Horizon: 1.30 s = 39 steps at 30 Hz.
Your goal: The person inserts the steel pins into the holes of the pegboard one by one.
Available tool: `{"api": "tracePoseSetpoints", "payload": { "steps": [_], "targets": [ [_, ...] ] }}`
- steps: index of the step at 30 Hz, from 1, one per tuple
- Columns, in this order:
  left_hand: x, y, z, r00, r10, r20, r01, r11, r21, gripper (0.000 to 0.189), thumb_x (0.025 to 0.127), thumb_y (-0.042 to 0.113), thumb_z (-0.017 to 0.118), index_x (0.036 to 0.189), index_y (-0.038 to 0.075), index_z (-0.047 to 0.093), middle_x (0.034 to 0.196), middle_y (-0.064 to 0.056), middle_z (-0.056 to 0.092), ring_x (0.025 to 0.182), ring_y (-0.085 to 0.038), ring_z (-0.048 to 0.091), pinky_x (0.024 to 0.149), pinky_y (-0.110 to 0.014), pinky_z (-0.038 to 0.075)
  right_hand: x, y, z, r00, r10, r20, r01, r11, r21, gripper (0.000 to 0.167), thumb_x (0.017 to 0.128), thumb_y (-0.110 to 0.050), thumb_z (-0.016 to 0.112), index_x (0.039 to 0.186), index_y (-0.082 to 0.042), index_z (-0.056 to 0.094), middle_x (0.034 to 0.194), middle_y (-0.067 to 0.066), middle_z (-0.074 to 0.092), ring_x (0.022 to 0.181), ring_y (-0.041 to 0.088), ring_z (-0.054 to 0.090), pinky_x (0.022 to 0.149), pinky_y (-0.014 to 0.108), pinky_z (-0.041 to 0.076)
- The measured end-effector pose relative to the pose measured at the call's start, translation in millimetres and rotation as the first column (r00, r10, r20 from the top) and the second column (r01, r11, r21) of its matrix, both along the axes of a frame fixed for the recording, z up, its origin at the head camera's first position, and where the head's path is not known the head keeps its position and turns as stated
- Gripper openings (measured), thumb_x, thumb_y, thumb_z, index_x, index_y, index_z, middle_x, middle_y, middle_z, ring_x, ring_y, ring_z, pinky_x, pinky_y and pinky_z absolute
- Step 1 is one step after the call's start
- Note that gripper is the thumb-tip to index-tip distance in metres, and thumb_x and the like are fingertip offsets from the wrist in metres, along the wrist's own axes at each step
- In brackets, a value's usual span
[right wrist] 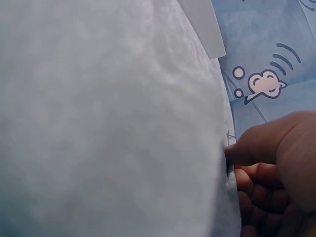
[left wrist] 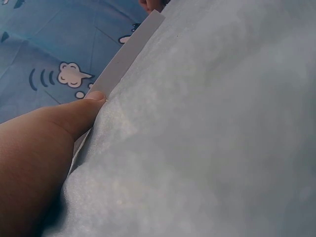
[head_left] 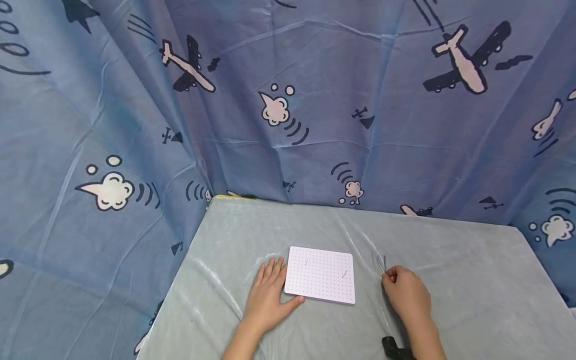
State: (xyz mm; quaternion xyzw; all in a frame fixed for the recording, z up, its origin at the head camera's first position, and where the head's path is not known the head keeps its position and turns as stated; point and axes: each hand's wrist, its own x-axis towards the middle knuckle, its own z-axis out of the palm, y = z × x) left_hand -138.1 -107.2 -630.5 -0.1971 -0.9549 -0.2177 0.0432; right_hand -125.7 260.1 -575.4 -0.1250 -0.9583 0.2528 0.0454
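Where the left hand (head_left: 268, 295) lies, fingers straight and spread, thumb touching the near edge of a white, dotted, rectangular board (head_left: 320, 275), light steady pressure should suffice. Rightward, the right hand (head_left: 408, 294) curls its fingertips at thin dark sticks (head_left: 384, 261); whether it grasps any, I cannot tell; pinching singly seems best. Pale-grey plush cloth (head_left: 477, 280) lies beneath; blue airplane-printed curtain (head_left: 315, 165) hangs behind.

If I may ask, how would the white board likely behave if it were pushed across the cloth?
The board is probably stiff, as it looks straight-edged in the left wrist view. Lying flat and low, it seems unlikely to tip. The cloth looks creased and might bunch up ahead of it.
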Motion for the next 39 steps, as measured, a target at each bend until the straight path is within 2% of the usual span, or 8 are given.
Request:
{"api": "tracePoseSetpoints", "payload": {
  "steps": [13, 18, 21, 24, 26, 31, 39],
  "targets": [
    [-3.1, 0.0, -1.1, 1.000, -0.008, -0.002, 0.008, 1.000, -0.005, 0.102, 0.094, 0.082, 0.062, 0.166, 0.011, 0.049, 0.175, -0.009, 0.038, 0.166, -0.030, 0.025, 0.138, -0.046, 0.010, -0.3, 0, 1.1, 1.000, -0.011, 0.021, 0.011, 1.000, -0.009, 0.015, 0.095, -0.016, 0.061, 0.088, -0.007, 0.070, 0.075, 0.003, 0.066, 0.064, 0.024, 0.059, 0.053, 0.041, 0.046],
    [-2.8, -0.5, 0.8, 1.000, -0.004, 0.013, 0.004, 1.000, -0.007, 0.102, 0.094, 0.081, 0.063, 0.166, 0.011, 0.049, 0.176, -0.008, 0.037, 0.166, -0.028, 0.022, 0.138, -0.044, 0.007, -2.1, -3, -0.3, 1.000, 0.012, -0.027, -0.012, 1.000, -0.003, 0.011, 0.096, -0.015, 0.064, 0.099, -0.008, 0.072, 0.081, 0.003, 0.068, 0.067, 0.023, 0.060, 0.056, 0.043, 0.048],
    [-2.3, -0.8, 1.9, 1.000, -0.004, 0.014, 0.004, 1.000, -0.006, 0.101, 0.094, 0.081, 0.064, 0.165, 0.011, 0.049, 0.175, -0.009, 0.037, 0.166, -0.028, 0.023, 0.138, -0.045, 0.007, -5.6, -5, -0.4, 0.998, 0.052, -0.032, -0.052, 0.999, 0.009, 0.017, 0.098, -0.015, 0.066, 0.110, -0.005, 0.075, 0.089, 0.005, 0.070, 0.072, 0.024, 0.063, 0.061, 0.047, 0.052],
    [-2.0, -0.8, 2.3, 1.000, -0.002, 0.013, 0.003, 1.000, -0.010, 0.101, 0.094, 0.080, 0.064, 0.165, 0.010, 0.050, 0.175, -0.009, 0.037, 0.166, -0.029, 0.023, 0.138, -0.045, 0.008, -9.4, -7, -0.1, 0.996, 0.088, -0.019, -0.087, 0.996, 0.035, 0.021, 0.100, -0.015, 0.067, 0.113, -0.001, 0.076, 0.092, 0.009, 0.071, 0.075, 0.026, 0.066, 0.064, 0.052, 0.055],
    [-1.8, -0.9, 1.8, 1.000, -0.003, 0.011, 0.003, 1.000, -0.014, 0.101, 0.094, 0.080, 0.064, 0.165, 0.010, 0.050, 0.175, -0.009, 0.038, 0.166, -0.029, 0.024, 0.138, -0.045, 0.009, -10.8, -8, -0.2, 0.996, 0.094, -0.013, -0.093, 0.994, 0.058, 0.021, 0.100, -0.015, 0.068, 0.111, 0.000, 0.076, 0.090, 0.010, 0.070, 0.075, 0.028, 0.067, 0.065, 0.054, 0.056],
    [-1.3, -0.1, 2.3, 1.000, -0.003, 0.011, 0.003, 1.000, -0.022, 0.101, 0.094, 0.080, 0.065, 0.164, 0.009, 0.050, 0.175, -0.010, 0.038, 0.166, -0.029, 0.024, 0.138, -0.045, 0.009, -12.4, -9, 0.8, 0.996, 0.088, -0.011, -0.087, 0.993, 0.075, 0.013, 0.098, -0.014, 0.069, 0.095, -0.003, 0.074, 0.084, 0.009, 0.066, 0.069, 0.027, 0.064, 0.059, 0.051, 0.054],
    [-1.4, 0.2, 3.0, 1.000, -0.001, 0.010, 0.001, 0.999, -0.033, 0.102, 0.094, 0.081, 0.064, 0.165, 0.010, 0.049, 0.175, -0.010, 0.038, 0.166, -0.029, 0.024, 0.138, -0.045, 0.009, -12.6, -9, 0.4, 0.997, 0.071, 0.000, -0.071, 0.995, 0.067, 0.018, 0.096, -0.013, 0.063, 0.079, -0.008, 0.067, 0.074, 0.006, 0.063, 0.060, 0.024, 0.056, 0.050, 0.041, 0.045]
  ]
}}
